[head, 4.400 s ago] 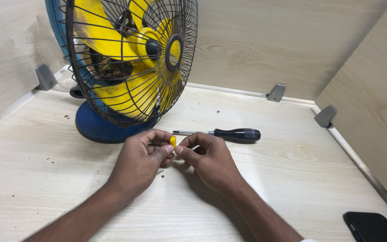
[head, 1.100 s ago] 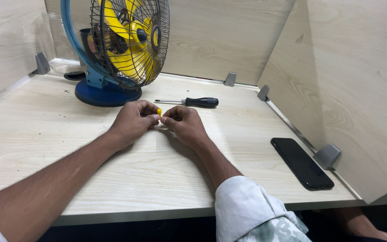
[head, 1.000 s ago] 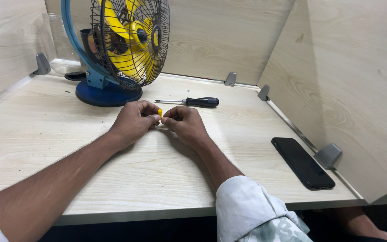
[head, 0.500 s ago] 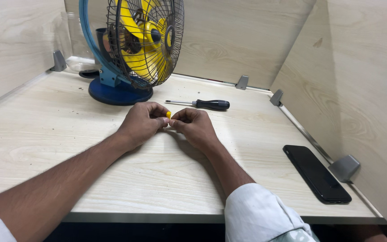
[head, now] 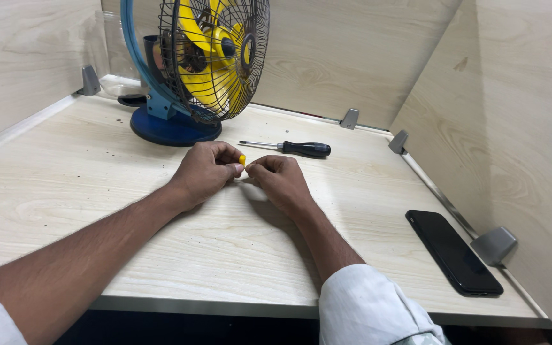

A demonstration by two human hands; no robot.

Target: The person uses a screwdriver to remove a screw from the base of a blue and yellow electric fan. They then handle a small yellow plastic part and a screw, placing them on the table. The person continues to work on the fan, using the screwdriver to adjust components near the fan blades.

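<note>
**Asha:** Pale wood grain everywhere: the desk [head: 84, 191] and the partition walls [head: 519, 128] boxing it in. Biggest thing on it is the fan [head: 202, 64] at about eleven o'clock from the hands, with a blue base, a dark wire cage and yellow blades inside.

**Ben:** Next down in size?

**Asha:** The black phone [head: 453, 250], lying flat near the desk's right edge, roughly four o'clock from the hands and well apart from them. Then the screwdriver [head: 292, 147] with its black handle, lying at one o'clock just beyond the knuckles, tip pointing toward the fan.

**Ben:** And the hands?

**Asha:** Both rest on the desk at the centre, fingertips meeting. The left hand [head: 202, 172] is curled, pinching a small yellow piece [head: 242, 160] between thumb and fingers. The right hand [head: 279, 181] is curled too, its fingertips pressed against the same spot. Whether it grips the piece itself or something tinier beside it, I cannot tell; the fingers hide it.

**Ben:** What might go wrong?

**Asha:** My guess: the piece is tiny and held only at the fingertips, so a slip of the pinch could flick it across the desk, perhaps under the fan base. An elbow swinging right could also nudge the phone toward the desk's edge.
</note>
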